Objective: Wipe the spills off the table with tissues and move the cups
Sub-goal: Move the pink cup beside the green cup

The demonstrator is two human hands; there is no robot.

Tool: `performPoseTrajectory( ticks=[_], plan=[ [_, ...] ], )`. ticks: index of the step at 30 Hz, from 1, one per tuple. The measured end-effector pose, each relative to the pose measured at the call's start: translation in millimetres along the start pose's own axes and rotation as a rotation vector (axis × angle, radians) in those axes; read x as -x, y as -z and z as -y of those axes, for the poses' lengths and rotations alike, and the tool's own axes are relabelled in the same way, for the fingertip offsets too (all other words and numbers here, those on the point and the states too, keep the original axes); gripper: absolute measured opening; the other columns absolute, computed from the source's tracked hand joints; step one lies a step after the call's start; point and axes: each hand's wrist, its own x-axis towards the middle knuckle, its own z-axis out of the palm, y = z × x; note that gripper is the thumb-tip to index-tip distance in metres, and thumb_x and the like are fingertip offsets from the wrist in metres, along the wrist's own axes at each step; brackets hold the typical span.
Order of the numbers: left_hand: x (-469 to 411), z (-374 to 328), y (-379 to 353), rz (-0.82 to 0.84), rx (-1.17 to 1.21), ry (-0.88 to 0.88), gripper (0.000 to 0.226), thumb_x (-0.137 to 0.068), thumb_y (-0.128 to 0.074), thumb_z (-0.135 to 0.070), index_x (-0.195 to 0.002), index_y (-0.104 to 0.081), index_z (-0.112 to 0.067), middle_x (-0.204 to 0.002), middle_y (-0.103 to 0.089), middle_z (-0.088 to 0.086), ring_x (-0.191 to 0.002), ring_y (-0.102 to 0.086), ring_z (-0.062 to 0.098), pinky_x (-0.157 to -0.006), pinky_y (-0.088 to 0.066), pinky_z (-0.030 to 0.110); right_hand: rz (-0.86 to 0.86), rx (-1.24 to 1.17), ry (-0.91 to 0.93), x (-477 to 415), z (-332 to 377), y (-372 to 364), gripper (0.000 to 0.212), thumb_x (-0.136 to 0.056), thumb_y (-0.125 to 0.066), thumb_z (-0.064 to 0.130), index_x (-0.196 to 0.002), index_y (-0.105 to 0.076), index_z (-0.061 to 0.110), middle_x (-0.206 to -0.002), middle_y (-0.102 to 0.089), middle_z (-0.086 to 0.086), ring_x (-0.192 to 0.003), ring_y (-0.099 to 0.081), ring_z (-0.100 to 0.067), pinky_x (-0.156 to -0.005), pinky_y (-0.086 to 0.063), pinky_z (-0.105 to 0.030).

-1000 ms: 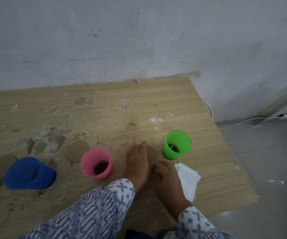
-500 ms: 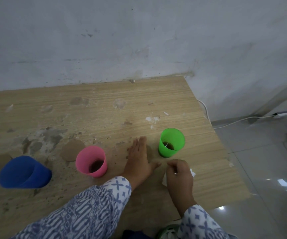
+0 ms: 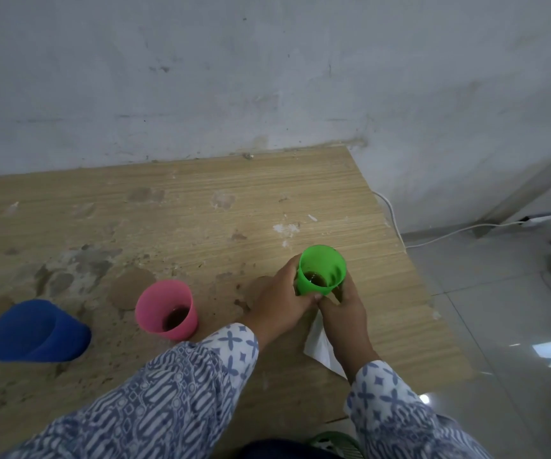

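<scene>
- Green plastic marks the change: the green cup [image 3: 322, 263], dark liquid in its bottom, is now clasped by both hands.
- The left hand [image 3: 277, 299], flat on the table [image 3: 201, 210] just left of the green cup half a second ago, now curls its fingers round the cup's left wall.
- The right hand [image 3: 343, 309] no longer visibly pinches the tissue [image 3: 315, 341]; its fingers wrap the cup's near right side.
- The tissue lies nearer than the green cup, under that wrist; whether it is held, I cannot tell.
- The pink cup [image 3: 168, 309] stands left of the green cup, and the blue cup [image 3: 36, 331] lies farther left, on its side.
- Wiping seems paused for moving this cup, though I cannot tell if it is lifted.
</scene>
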Motion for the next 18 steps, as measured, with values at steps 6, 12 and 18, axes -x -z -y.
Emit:
performPoseTrajectory(
  ticks=[6,12,18],
  plan=[
    [5.6,2.0,4.2,-0.062,0.084,-0.037,0.072,-0.083,-0.072,-0.02,-0.143,-0.034,-0.025,-0.137,-0.05,-0.006,-0.118,-0.045,-0.001,-0.084,-0.032,-0.002,0.011,0.042,0.048,4.4,8.5,-3.8,0.055,-0.08,-0.06,0.006,-0.124,-0.048,0.037,-0.101,-0.062,0.017,-0.094,-0.055,0.002,-0.069,-0.041,-0.014],
    [25.3,13.9,27.8,-0.17,0.147,-0.041,0.067,-0.08,-0.074,-0.02,-0.137,-0.04,-0.031,-0.124,-0.052,-0.021,-0.109,-0.046,-0.016,-0.086,-0.034,-0.001,0.115,0.108,0.13,11.7,18.3,-22.6,0.057,-0.081,-0.062,0.008,-0.126,-0.047,0.038,-0.103,-0.063,0.017,-0.094,-0.055,0.007,-0.07,-0.041,-0.006],
    [43.4,26.1,41.8,-0.225,0.168,0.001,0.063,-0.081,-0.073,-0.022,-0.125,-0.039,-0.05,-0.12,-0.053,-0.029,-0.112,-0.047,-0.016,-0.093,-0.04,0.012,0.215,0.146,0.155,17.3,20.2,-40.9,0.056,-0.079,-0.062,0.008,-0.122,-0.048,0.041,-0.105,-0.062,0.02,-0.097,-0.055,0.006,-0.074,-0.043,-0.01]
  ],
)
